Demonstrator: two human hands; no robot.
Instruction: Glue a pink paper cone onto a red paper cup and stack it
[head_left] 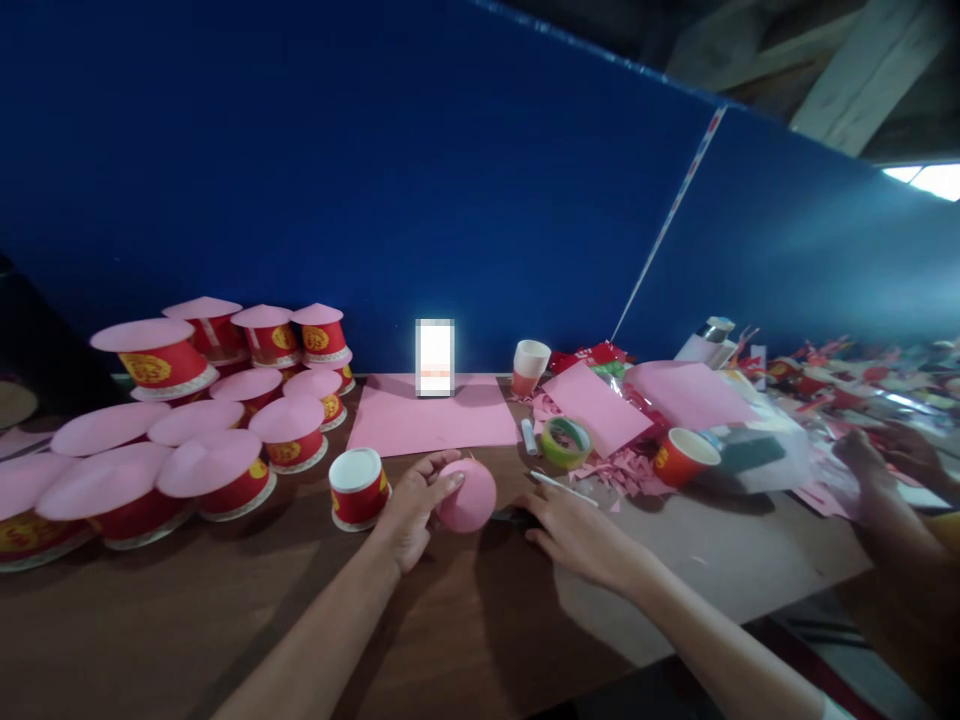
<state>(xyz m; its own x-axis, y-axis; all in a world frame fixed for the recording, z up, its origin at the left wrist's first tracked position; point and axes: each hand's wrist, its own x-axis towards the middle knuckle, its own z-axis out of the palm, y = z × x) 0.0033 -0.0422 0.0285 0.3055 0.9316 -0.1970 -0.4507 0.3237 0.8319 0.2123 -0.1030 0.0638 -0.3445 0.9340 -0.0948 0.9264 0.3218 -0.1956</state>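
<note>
My left hand [415, 505] is closed on a round pink paper cone [468, 495], held just above the brown table [225, 620]. An upside-down red paper cup [359, 487] stands right beside that hand, to its left. My right hand [574, 530] lies low on the table with its fingers over a dark object [513, 516] that I cannot make out. A thin white stick [561, 487] lies just beyond the right hand.
Many upturned red cups topped with pink cones [210, 470] crowd the left. Pink paper sheets [431, 415], a green tape roll [565, 441], a glue stick [529, 436], an open red cup [682, 456] and paper scraps lie behind. Another person's hands [874, 460] are at the right.
</note>
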